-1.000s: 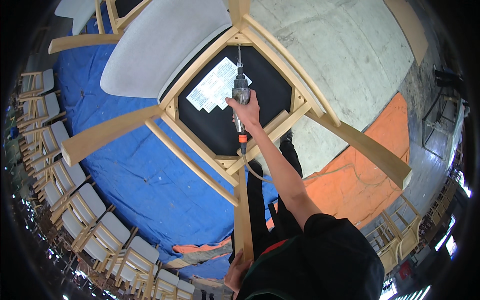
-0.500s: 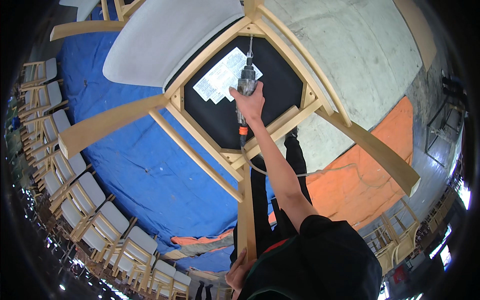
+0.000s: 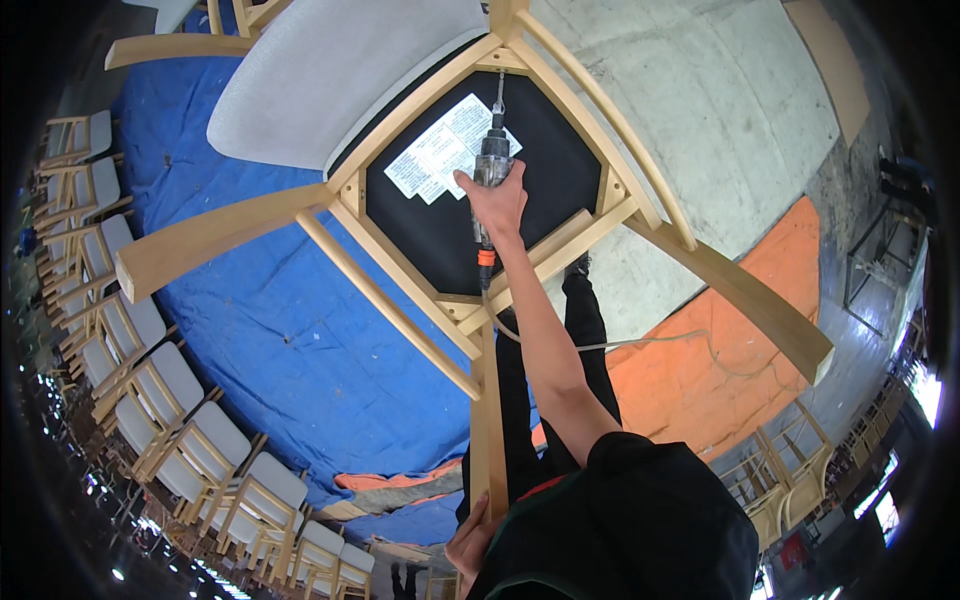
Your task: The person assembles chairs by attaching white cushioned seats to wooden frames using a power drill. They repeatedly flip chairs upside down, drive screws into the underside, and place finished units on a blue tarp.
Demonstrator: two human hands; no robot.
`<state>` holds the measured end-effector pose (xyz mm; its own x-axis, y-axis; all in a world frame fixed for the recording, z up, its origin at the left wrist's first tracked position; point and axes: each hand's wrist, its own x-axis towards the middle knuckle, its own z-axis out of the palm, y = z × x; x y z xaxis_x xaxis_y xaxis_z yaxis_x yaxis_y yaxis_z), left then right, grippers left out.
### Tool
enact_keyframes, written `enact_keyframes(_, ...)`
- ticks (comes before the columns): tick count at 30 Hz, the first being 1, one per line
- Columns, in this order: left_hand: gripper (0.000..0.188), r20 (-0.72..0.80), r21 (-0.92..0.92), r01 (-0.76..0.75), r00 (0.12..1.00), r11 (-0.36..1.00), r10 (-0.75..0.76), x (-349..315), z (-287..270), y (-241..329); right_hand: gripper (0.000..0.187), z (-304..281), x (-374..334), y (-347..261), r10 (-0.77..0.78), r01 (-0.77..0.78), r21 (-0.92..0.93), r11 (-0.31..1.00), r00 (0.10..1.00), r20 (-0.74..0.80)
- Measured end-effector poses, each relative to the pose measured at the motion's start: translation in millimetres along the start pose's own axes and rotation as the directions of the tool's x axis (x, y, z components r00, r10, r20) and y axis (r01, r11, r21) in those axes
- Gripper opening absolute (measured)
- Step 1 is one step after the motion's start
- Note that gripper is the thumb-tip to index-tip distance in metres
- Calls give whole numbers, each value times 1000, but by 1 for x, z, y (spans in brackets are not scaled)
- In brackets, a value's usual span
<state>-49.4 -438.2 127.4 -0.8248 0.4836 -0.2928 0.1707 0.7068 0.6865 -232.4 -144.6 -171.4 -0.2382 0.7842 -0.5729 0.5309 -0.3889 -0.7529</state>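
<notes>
Right grip [image 3: 497, 205] was closed round the body of a power driver [image 3: 495, 160], thumb on its L side, wrist roughly in line w/ the tool, prob. b/c that kept the bit [image 3: 501, 92] straight. Driver lay over the black seat underside [image 3: 425, 235], bit pointing at the corner block [image 3: 503, 59] in the far corner of the upturned chair [image 3: 400, 257]; whether the tip touched a screw was too small to tell. Chair was bottom-up in front of the person, legs splayed outward, prob. so the frame's inner corners could be got at from above. Left grip [image 3: 468, 545] was wrapped on the nearest leg [image 3: 484, 430] by the person's body, partly hidden by the dark shirt [image 3: 640, 520], presumably to steady the chair vs. twist from the tool. White labels [image 3: 432, 160] lay flat on the underside, partly behind the driver. Cord [image 3: 640, 342] ran from the driver's rear, behind the forearm & off over the orange sheet [image 3: 690, 385], i.e. clear of the bit. Blue sheet [image 3: 300, 380] covered floor to the L, maybe to guard upholstery, e.g. the grey panel [image 3: 330, 85] beside the frame. Other chairs [image 3: 200, 445] stood in a row along the L edge, prob. for working room
</notes>
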Motion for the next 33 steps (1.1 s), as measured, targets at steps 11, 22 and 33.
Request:
enact_keyframes(11, 8, -14, 26, -86, 996, 996, 86, -8, 2, -11, 70, 0, -3, 2, -31, 31, -4, 1000, 999, 16)
enact_keyframes(22, 25, 80, -380, 184, 983, 906, -166, -3, -17, -20, 84, -204, -159, 70, -222, 400, -317, 860, 853, 472)
enact_keyframes(33, 27, 223, -741, 557, 731, 375, -645, 172, 128, -191, 59, -410, -330, 258, 104, -20, -479, 878, 983, 150)
